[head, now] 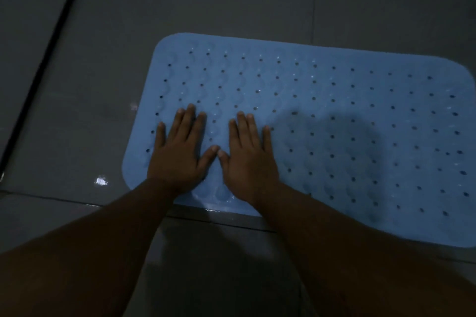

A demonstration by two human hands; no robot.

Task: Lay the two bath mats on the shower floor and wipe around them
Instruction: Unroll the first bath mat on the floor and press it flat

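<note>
Dim grey tiled shower floor, glossy, crossed by grout lines and one dark seam at left. Blue bath mat flat on the tiles, rounded corners, rows of small holes, right end cut off by the frame. Left hand and right hand pressed palm-down on the mat's left part, side by side, thumbs nearly touching. Fingers spread wide, gripping nothing. Only one mat in view.

Bare grey floor lies open left of and beyond the blue mat.
</note>
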